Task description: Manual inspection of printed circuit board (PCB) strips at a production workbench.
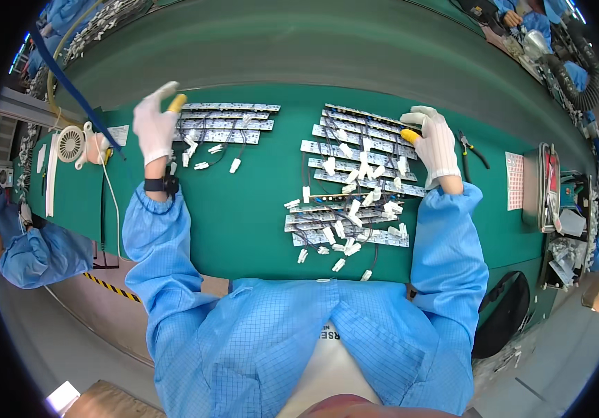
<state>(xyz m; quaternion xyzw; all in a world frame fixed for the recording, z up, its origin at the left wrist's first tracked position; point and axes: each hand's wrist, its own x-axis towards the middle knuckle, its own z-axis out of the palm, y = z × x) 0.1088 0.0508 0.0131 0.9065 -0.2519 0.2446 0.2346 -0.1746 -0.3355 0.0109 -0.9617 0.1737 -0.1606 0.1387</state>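
Observation:
My left hand (155, 127), in a white glove with one yellow fingertip cover, is open beside the left ends of a small group of circuit board strips (233, 125). Its fingers are apart, and the yellow tip comes close to the top strip. At the far right, my gloved right hand (436, 143) has thumb and finger closed around the right end of the uppermost circuit board strip (365, 113) of a larger stack. Below it, more strips (344, 150) lie in overlapping rows, with dark wires and several white plug connectors (364, 167) spread over them.
A green mat (264, 209) covers the bench. To the left are a small white fan (71, 144) and a hanging blue hose (69, 80). On the right lie pliers (475, 150), a label sheet (514, 181) and a metal bin (537, 188). A co-worker's blue sleeve (42, 251) shows at left.

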